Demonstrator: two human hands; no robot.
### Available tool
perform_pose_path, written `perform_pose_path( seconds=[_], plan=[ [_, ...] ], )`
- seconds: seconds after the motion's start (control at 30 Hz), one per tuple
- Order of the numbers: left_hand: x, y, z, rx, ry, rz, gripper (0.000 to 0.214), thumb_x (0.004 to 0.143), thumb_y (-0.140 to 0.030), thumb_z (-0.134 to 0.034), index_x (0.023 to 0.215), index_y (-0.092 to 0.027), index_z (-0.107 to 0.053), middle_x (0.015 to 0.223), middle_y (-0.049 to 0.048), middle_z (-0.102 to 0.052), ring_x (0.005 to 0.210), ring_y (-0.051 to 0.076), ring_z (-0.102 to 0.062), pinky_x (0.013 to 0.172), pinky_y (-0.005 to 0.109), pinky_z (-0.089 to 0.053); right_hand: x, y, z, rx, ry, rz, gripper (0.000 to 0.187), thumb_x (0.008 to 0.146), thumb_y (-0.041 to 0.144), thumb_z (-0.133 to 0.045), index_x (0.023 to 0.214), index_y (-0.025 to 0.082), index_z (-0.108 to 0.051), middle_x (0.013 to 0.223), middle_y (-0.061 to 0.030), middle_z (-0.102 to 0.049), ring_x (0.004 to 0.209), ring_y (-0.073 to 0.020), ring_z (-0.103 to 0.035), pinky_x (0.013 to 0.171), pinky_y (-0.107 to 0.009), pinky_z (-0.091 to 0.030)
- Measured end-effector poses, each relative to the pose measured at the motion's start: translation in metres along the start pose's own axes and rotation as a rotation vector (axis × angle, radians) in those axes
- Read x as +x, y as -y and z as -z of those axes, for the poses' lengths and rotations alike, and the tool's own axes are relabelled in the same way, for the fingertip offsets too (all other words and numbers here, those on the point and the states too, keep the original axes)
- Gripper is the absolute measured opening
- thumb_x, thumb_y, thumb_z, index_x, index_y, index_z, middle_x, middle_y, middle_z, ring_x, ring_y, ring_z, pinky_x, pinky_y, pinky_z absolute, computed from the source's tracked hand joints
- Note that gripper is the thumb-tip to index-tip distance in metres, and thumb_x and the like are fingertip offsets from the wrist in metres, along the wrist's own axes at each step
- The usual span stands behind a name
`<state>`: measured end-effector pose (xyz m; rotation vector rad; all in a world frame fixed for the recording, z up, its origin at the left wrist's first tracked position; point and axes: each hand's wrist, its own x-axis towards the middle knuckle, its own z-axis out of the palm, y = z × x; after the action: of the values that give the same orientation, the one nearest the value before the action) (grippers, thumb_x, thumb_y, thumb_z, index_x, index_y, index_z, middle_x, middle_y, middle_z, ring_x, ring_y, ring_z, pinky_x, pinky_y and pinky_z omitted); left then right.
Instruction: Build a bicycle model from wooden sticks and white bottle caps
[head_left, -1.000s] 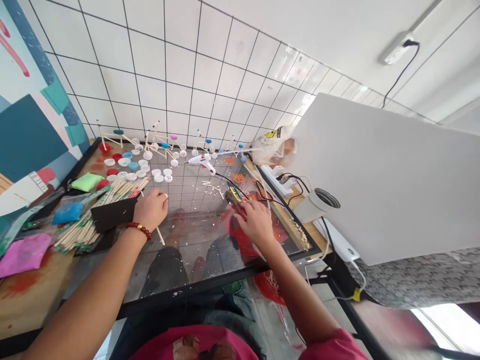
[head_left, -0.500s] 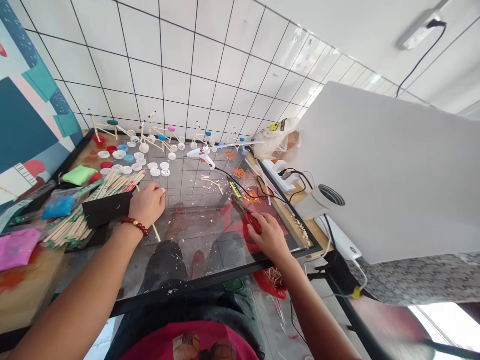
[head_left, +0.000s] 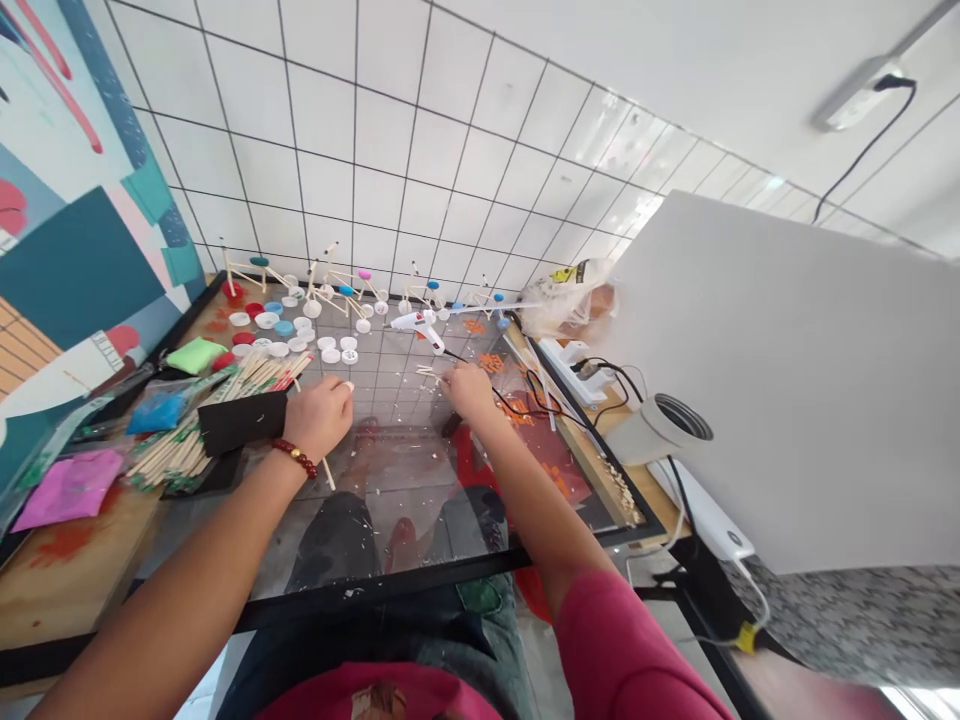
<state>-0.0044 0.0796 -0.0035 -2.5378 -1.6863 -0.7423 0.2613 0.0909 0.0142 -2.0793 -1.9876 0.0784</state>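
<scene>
My left hand (head_left: pixel 319 415) rests on the glass table (head_left: pixel 390 470), closed around a thin wooden stick (head_left: pixel 328 474) that pokes out below the fist. A red bead bracelet sits on that wrist. My right hand (head_left: pixel 469 388) is stretched forward over the glass, its fingers curled down beside a few short stick pieces (head_left: pixel 427 372). What those fingers hold, if anything, is hidden. Just beyond them lies a white glue gun (head_left: pixel 418 322) with a black cord.
A pile of wooden sticks (head_left: pixel 202 415) and a black card (head_left: pixel 240 422) lie left of my left hand. Bottle caps (head_left: pixel 277 330) and stick models (head_left: pixel 337 285) line the tiled wall. At right are a power strip (head_left: pixel 574 365), cables, a white board (head_left: pixel 795 380) and a plastic bag (head_left: pixel 566 295).
My right hand, which gripped red-handled pliers nearer me, has moved forward and left to the short stick pieces; the pliers are out of sight. My left hand stayed put.
</scene>
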Motion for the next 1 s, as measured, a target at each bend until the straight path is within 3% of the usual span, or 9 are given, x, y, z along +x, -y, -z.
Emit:
perform_pose_path(
  seconds=[0.13,0.27,0.3,0.37,0.43,0.47,0.63,0.8,1.0],
  plan=[
    [-0.003,-0.013,-0.003,-0.532,-0.086,0.182,0.024,0.086,-0.026,-0.056,0.096,-0.018,-0.077,0.094,0.0099,-0.075,0.082,0.023,-0.067,0.073,0.032,-0.048,0.006,0.007,-0.006,0.178,-0.029,-0.027,0.015,0.085,0.013,-0.057,0.084,0.014,-0.072,0.098,-0.0157,-0.072,0.101,-0.0257,-0.064,0.086,-0.034,-0.045],
    [-0.008,-0.031,-0.006,-1.238,0.052,0.589,0.024,0.072,-0.032,-0.073,0.090,-0.016,-0.078,0.080,0.0066,-0.073,0.070,0.019,-0.064,0.062,0.029,-0.049,-0.022,0.023,-0.005,0.462,0.023,0.001,0.026,0.095,0.033,-0.047,0.092,0.018,-0.068,0.083,-0.0048,-0.072,0.074,-0.0152,-0.064,0.067,-0.025,-0.048],
    [-0.009,-0.036,-0.006,-1.354,0.076,0.642,0.025,0.068,-0.032,-0.077,0.088,-0.016,-0.078,0.080,0.0065,-0.073,0.070,0.018,-0.063,0.062,0.028,-0.049,-0.031,0.028,-0.006,0.599,0.068,0.020,0.028,0.095,0.039,-0.047,0.090,0.019,-0.066,0.081,-0.0028,-0.070,0.069,-0.0130,-0.063,0.063,-0.024,-0.047],
    [-0.012,-0.044,-0.003,-1.499,0.125,0.683,0.030,0.062,-0.032,-0.083,0.085,-0.014,-0.078,0.080,0.0062,-0.073,0.069,0.016,-0.063,0.062,0.027,-0.050,-0.047,0.036,-0.009,1.102,0.209,0.006,0.030,0.087,0.049,-0.059,0.084,0.019,-0.064,0.077,-0.0010,-0.066,0.064,-0.0111,-0.058,0.061,-0.023,-0.045],
    [-0.015,-0.050,0.001,-1.580,0.204,0.670,0.036,0.058,-0.035,-0.087,0.085,-0.013,-0.078,0.079,0.0066,-0.073,0.068,0.014,-0.063,0.064,0.027,-0.052,-0.059,0.042,-0.012,1.418,0.283,-0.031,0.033,0.076,0.051,-0.073,0.080,0.019,-0.064,0.073,0.0014,-0.063,0.062,-0.0095,-0.054,0.060,-0.022,-0.042],
    [-0.016,-0.052,0.003,-1.609,0.253,0.655,0.038,0.057,-0.037,-0.089,0.085,-0.012,-0.078,0.079,0.0070,-0.073,0.067,0.014,-0.064,0.064,0.028,-0.054,-0.063,0.045,-0.013,1.465,0.278,-0.038,0.033,0.072,0.050,-0.077,0.079,0.020,-0.065,0.072,0.0023,-0.062,0.063,-0.0091,-0.053,0.060,-0.022,-0.041],
    [-0.019,-0.055,0.005,-1.638,0.344,0.651,0.041,0.052,-0.034,-0.093,0.082,-0.011,-0.077,0.077,0.0062,-0.073,0.066,0.014,-0.066,0.065,0.026,-0.056,-0.065,0.050,-0.017,1.405,0.193,0.019,0.028,0.071,0.045,-0.080,0.078,0.020,-0.069,0.078,0.0018,-0.067,0.074,-0.0115,-0.058,0.076,-0.027,-0.046],
    [-0.019,-0.050,0.001,-1.609,0.395,0.693,0.036,0.051,-0.028,-0.094,0.076,-0.011,-0.076,0.069,0.0049,-0.070,0.058,0.010,-0.062,0.055,0.021,-0.052,-0.064,0.050,-0.025,1.394,0.150,0.024,0.030,0.068,0.042,-0.082,0.085,0.021,-0.070,0.078,0.0018,-0.068,0.074,-0.0129,-0.062,0.075,-0.027,-0.050],
    [-0.020,-0.050,0.001,-1.556,0.463,0.531,0.031,0.060,-0.035,-0.089,0.076,-0.012,-0.075,0.072,0.0061,-0.070,0.061,0.013,-0.063,0.058,0.024,-0.053,-0.064,0.049,-0.029,1.300,0.075,0.128,0.025,0.072,0.044,-0.079,0.083,0.023,-0.072,0.079,-0.0003,-0.069,0.071,-0.0147,-0.063,0.071,-0.029,-0.052]
  ],
)
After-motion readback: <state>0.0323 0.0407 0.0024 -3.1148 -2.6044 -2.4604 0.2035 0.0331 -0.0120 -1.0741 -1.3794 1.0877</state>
